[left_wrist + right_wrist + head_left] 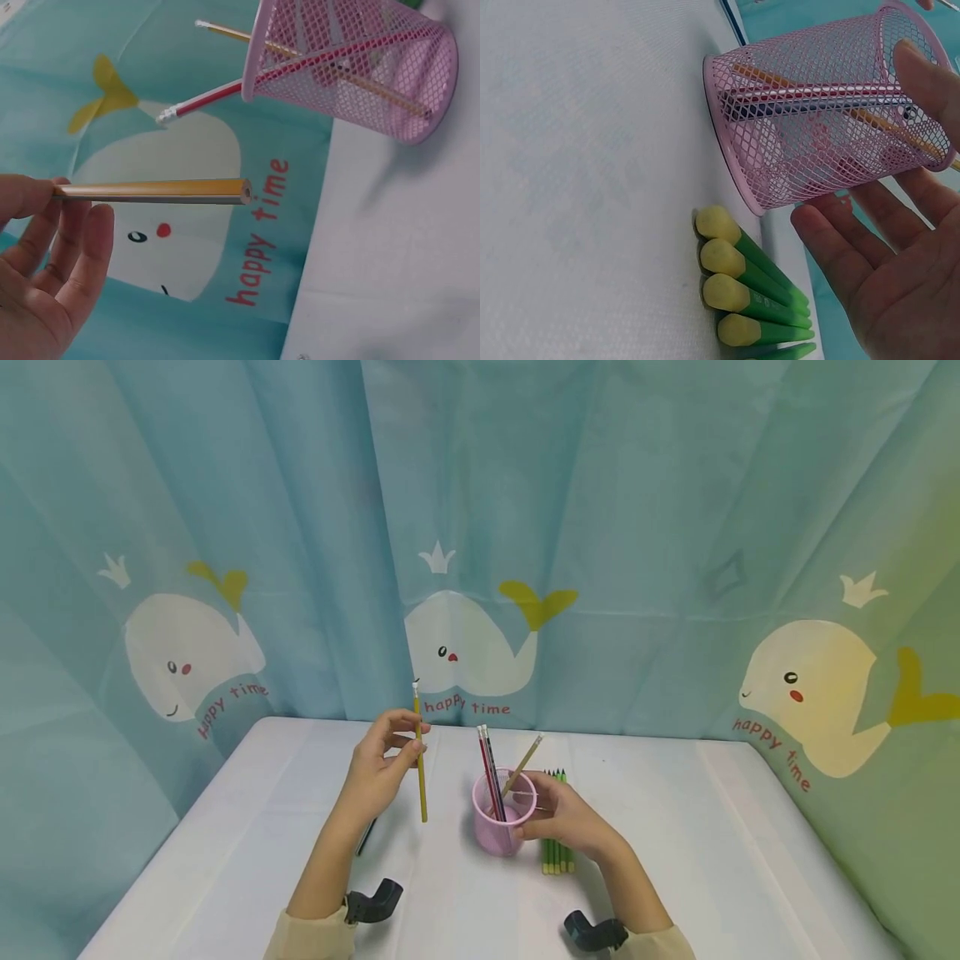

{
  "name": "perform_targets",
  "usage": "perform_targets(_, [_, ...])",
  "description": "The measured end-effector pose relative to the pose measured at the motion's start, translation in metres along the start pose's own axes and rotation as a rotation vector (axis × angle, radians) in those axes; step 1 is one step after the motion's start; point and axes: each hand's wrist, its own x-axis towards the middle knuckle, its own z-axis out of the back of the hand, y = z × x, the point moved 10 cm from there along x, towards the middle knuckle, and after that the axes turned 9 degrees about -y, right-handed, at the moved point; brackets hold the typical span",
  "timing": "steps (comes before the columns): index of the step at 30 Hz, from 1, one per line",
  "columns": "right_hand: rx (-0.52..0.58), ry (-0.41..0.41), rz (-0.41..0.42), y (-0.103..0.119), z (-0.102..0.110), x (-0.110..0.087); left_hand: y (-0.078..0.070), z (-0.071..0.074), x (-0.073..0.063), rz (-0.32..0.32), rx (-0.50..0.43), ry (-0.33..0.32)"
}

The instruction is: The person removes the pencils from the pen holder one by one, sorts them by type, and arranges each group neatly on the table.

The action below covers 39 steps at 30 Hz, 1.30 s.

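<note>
Before whale-print curtains [637, 510], the left hand [378, 768] pinches a yellow pencil [422, 787] while, toward four o'clock, the right hand [573, 820] grips a pink cup [495, 838]; loading seems underway, calling for lifting the pencil over the cup.

A softly folded blue-green curtain [660, 485] faces me across the top of the frame, greener at the right edge, three white whales [476, 652] with red lettering [491, 708] along it; a white table [675, 852] fills the bottom.

I see the white tabletop [675, 860] bearing the pink mesh cup [497, 841] inside my right fingers [829, 240], green pencils [557, 858] just beside them, a slim dark rod [366, 838] nearer me than my left fingers [397, 718].
</note>
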Motion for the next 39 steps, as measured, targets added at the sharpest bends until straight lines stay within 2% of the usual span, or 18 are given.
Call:
perform_targets(8, [0.008,-0.002,-0.001,0.003,0.001,0.002,0.013,-0.001,0.002,0.085,0.002,0.013])
perform_targets(15, [0.005,-0.004,-0.003,0.004,0.001,0.001,0.027,0.000,0.002,0.131,0.034,0.019])
perform_targets(30, [0.053,0.013,-0.029,0.002,-0.002,0.000,0.058,0.001,-0.006,0.185,0.137,0.045])
perform_targets(39, [0.047,0.002,-0.038,0.000,-0.002,-0.001,0.079,0.001,-0.009,0.247,0.170,0.048])
